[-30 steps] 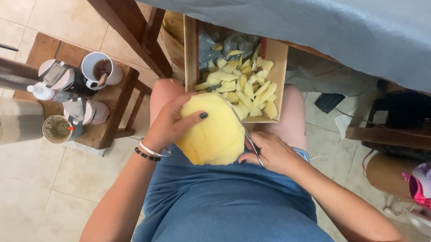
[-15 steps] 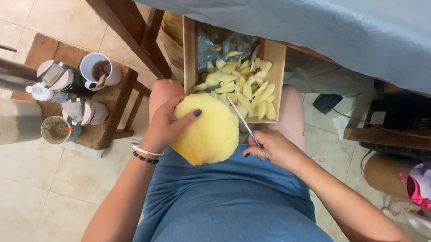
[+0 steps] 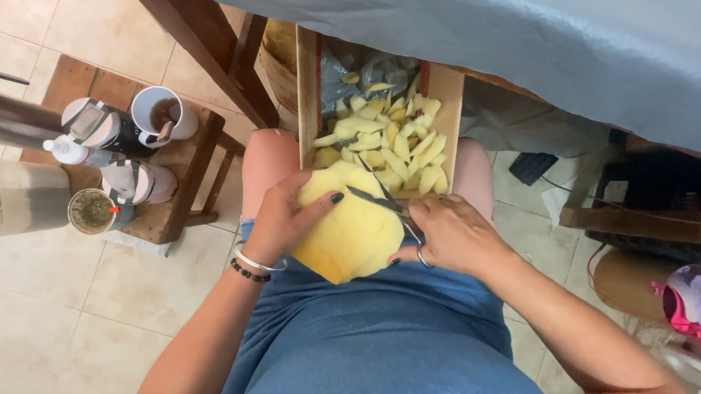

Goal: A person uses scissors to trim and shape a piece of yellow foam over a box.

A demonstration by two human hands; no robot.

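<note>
A round yellow sponge-like piece (image 3: 353, 234) rests on my lap over a blue dress. My left hand (image 3: 284, 218) grips its left edge, thumb pressed on top. My right hand (image 3: 452, 235) holds a pair of scissors (image 3: 378, 198) with the blades open across the top of the yellow piece. Just beyond, a cardboard box (image 3: 306, 94) on my knees holds several small yellow cut pieces (image 3: 391, 148).
A low wooden stool (image 3: 175, 206) at the left carries a white mug (image 3: 163, 113), bottles and a lidded cup (image 3: 92, 211). A table under a grey cloth (image 3: 488, 39) spans the top. A wooden table leg (image 3: 208, 52) stands nearby. Bags sit at right.
The scissors swung from the right side of the yellow piece to across its top edge, blades open. My left hand shifted its grip slightly as the piece turned.
</note>
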